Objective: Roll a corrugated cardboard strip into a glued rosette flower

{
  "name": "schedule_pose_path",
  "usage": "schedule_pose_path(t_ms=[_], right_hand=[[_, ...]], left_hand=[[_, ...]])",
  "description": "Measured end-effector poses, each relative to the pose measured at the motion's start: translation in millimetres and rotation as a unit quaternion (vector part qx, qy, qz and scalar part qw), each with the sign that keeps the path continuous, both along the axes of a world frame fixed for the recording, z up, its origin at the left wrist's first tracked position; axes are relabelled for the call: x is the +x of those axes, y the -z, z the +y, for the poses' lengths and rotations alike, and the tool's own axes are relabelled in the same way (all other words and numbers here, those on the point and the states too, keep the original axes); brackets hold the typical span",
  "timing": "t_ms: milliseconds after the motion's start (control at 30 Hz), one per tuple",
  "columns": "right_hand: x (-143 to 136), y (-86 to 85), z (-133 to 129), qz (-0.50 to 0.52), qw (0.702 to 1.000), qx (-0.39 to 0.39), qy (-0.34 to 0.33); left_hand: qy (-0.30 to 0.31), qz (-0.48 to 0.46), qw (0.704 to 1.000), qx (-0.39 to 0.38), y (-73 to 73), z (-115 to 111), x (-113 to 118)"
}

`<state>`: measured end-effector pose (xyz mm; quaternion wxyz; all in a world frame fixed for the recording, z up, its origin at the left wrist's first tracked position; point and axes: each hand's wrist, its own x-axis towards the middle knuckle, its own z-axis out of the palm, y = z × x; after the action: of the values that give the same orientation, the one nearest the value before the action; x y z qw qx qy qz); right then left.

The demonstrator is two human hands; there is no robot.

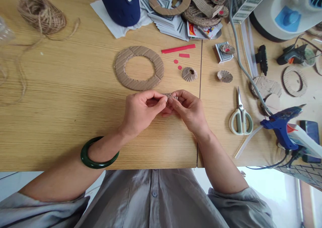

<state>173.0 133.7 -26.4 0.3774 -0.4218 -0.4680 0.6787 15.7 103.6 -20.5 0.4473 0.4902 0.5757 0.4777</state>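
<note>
My left hand (141, 109) and my right hand (188, 109) meet over the wooden table, fingertips almost touching. Both pinch a small corrugated cardboard strip (169, 95), whose ridged upper edge shows between the fingers; the rest of it is hidden. Just beyond my left hand lies a flat cardboard ring (121, 69). A pleated cardboard rosette (186, 74) rests above my right hand. Near it are two red dots (175, 61), a short red piece (184, 55) and a long red strip (178, 49).
Scissors (240, 119) and a blue glue gun (281, 124) lie at the right, with a grey cable (242, 65) running past. Playing cards (173, 28) and a dark blue object (120, 6) stand at the back. Twine (47, 18) sits at the far left.
</note>
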Motion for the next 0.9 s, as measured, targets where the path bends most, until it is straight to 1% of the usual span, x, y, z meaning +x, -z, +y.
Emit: schedule_pose_path(t_ms=[200, 400, 533, 667, 767, 833, 900], right_hand=[[0.1, -2.1, 0.3, 0.02, 1.0, -0.011, -0.003], [-1.0, 1.1, -0.7, -0.016, 0.999, 0.006, 0.03], [-1.7, 1.9, -0.8, -0.022, 0.999, 0.02, 0.034], [-1.4, 1.2, -1.6, -0.027, 0.998, 0.044, 0.039], [-0.4, 0.0, -1.6, -0.016, 0.998, 0.052, 0.041], [0.3, -0.7, -1.1, -0.005, 0.998, 0.05, 0.034], [0.7, -1.1, -0.7, 0.018, 0.999, 0.03, 0.021]], left_hand=[[0.017, 0.026, 0.999, 0.017, 0.8, -0.2, -2.4], [0.012, 0.074, 0.995, 0.058, -3.3, 0.4, -2.1], [0.017, 0.084, 0.994, 0.068, -6.4, 0.0, -1.8], [0.006, 0.05, 0.998, 0.03, -8.0, 0.1, -2.0], [0.018, 0.001, 1.0, 0.003, -6.3, 2.0, -3.3], [0.03, -0.031, 0.999, -0.016, -4.9, 3.6, -4.2], [0.032, -0.05, 0.998, -0.029, -4.5, 4.6, -4.3]])
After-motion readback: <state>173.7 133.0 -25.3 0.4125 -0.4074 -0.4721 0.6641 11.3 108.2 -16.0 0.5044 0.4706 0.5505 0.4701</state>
